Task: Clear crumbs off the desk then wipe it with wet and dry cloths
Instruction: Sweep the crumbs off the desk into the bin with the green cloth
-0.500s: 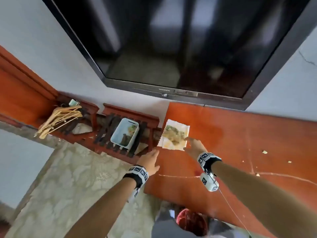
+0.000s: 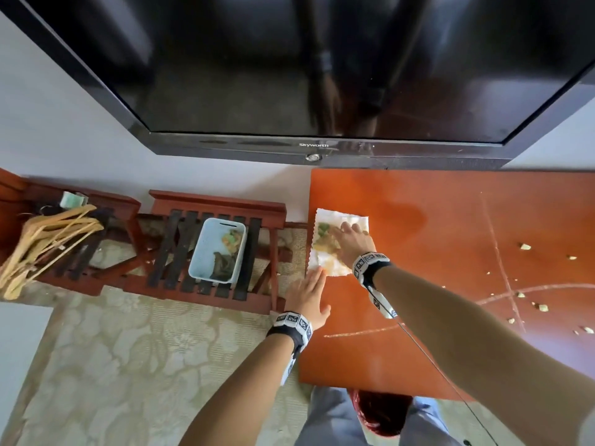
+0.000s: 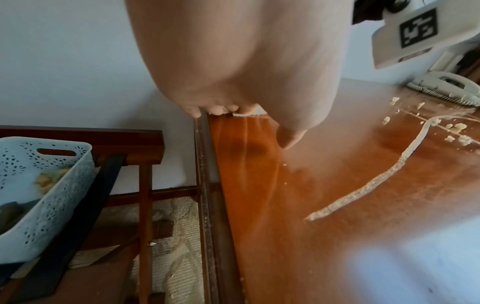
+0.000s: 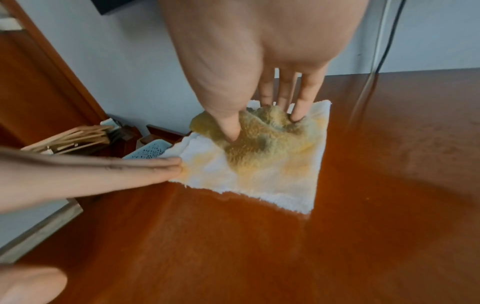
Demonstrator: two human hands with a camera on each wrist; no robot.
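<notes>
Head view shows our right hand now planted on the stained white cloth at the desk's far left corner, where half a second ago only its fingertips reached the near edge. Its fingers dig in and bunch the yellow-green patch. Our left hand has slid forward; flat, fingers straight, it touches the cloth's near-left corner, gripping nothing. Crumbs lie scattered well to the right.
</notes>
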